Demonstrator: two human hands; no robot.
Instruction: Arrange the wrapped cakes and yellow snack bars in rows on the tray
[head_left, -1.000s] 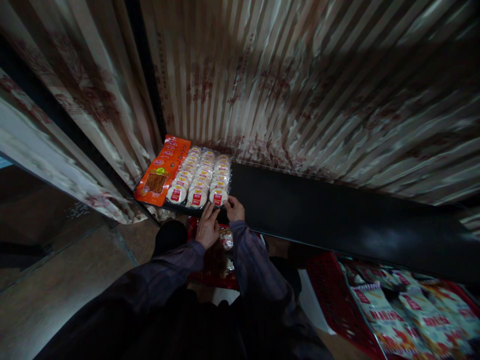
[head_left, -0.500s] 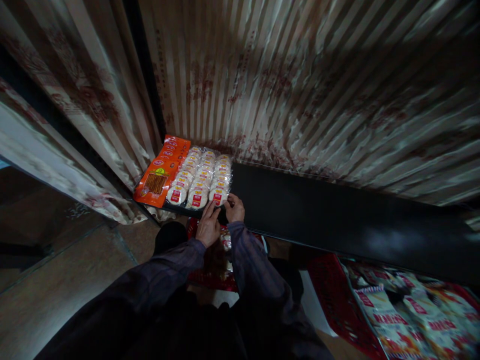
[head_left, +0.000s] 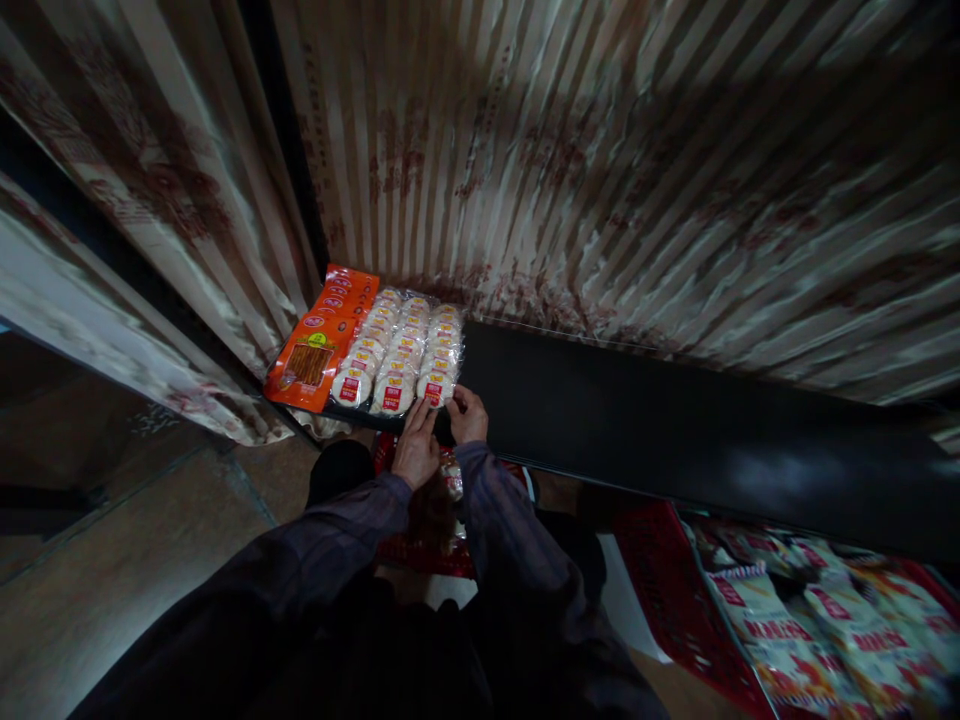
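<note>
Three rows of round white cakes [head_left: 400,345] in clear wrappers with red labels overlap one another at the left end of a black shelf [head_left: 600,400]. At the front of the right-hand row lies a wrapped cake [head_left: 435,387], with both my hands at its near edge. My left hand [head_left: 417,446] has its fingers stretched out against the front of that cake. Bent fingers of my right hand [head_left: 469,414] pinch its right corner. Orange snack packets [head_left: 309,360] with a clear window lie overlapped left of the rows.
Below the shelf, between my legs, a red basket [head_left: 390,455] holds more wrapped items. Another red basket [head_left: 660,575] at lower right contains several printed bags [head_left: 776,630]. Pleated patterned curtains [head_left: 465,170] hang behind the shelf. A dark post [head_left: 285,120] stands at the left corner.
The view has shifted very slightly. Both hands stay at the same front cake, and my left fingers reach marginally farther over its edge.
</note>
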